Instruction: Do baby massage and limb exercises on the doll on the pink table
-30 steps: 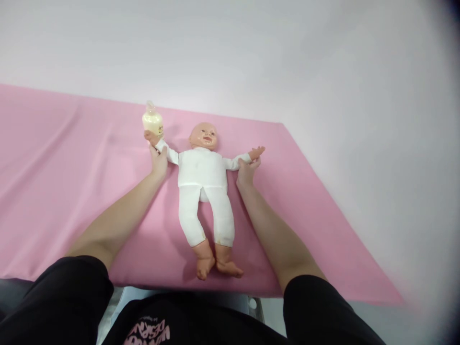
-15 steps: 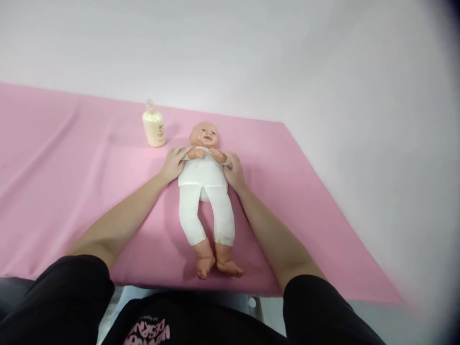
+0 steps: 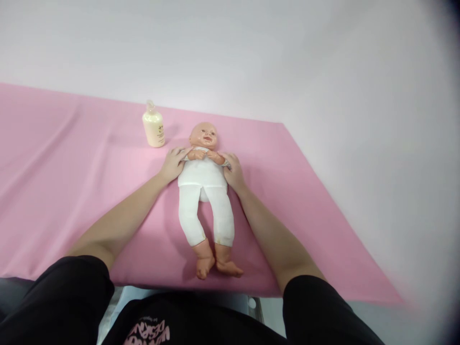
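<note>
While the doll (image 3: 204,191) lies on its back on the pink sheet (image 3: 72,191), head toward the far wall and feet toward me, I have both hands at its shoulders. My left hand (image 3: 173,164) cups the doll's upper arm on the left side, fingers curled loosely around the white sleeve and pressing that arm in over the chest. My right hand (image 3: 233,171) does the same on the right side, fingers wrapped part-way around the other sleeve, so the doll's two small hands meet just below its chin. Neither of my hands is fully closed; each is bent around the arm it holds, with the palm against the doll's side. The doll wears a white top and white leggings, its bare feet close to the near edge of the sheet. A cream-coloured pump bottle (image 3: 154,125) stands upright on the sheet, just left of the doll's head and a little beyond my left hand, apart from both.
</note>
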Demonstrator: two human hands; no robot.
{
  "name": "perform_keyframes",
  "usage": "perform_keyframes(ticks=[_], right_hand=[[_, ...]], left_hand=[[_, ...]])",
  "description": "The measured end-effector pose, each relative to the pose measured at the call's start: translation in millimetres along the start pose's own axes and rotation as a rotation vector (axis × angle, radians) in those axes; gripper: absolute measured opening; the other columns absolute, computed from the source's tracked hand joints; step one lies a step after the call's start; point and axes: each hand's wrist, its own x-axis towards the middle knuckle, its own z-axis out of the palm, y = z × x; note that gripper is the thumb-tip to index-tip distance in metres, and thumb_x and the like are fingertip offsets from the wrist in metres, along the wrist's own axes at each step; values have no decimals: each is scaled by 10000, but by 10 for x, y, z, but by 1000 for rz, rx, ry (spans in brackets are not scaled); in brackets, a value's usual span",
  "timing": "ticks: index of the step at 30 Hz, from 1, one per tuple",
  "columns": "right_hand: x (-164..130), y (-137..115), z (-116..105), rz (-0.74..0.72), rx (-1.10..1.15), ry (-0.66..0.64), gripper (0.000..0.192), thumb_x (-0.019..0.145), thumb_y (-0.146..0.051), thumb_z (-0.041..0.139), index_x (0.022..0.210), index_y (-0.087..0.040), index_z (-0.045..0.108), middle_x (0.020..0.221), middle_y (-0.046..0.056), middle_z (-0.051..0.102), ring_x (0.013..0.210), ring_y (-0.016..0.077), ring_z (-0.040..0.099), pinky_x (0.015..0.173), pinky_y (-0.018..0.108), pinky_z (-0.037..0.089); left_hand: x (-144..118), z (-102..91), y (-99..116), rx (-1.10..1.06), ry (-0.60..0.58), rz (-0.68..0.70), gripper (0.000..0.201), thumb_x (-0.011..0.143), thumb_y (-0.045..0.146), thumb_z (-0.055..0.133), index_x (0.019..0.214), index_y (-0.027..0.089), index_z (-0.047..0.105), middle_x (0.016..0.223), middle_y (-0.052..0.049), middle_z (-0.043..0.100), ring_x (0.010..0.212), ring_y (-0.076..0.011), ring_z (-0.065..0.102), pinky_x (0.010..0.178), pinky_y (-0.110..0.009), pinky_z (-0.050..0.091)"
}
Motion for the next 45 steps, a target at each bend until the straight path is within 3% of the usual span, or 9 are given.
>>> perform_keyframes(ticks=[45], right_hand=[[31,-34,-7,20,35,-44,668,723,9,433,1259,-271,717,1225,71,700,1204,244,615,1158,487,463]], left_hand=[[8,-34,17,14,-33,9,666,858,103,459,1501,234,573,1380,-114,610,1267,-292,520,1151,-504,393]])
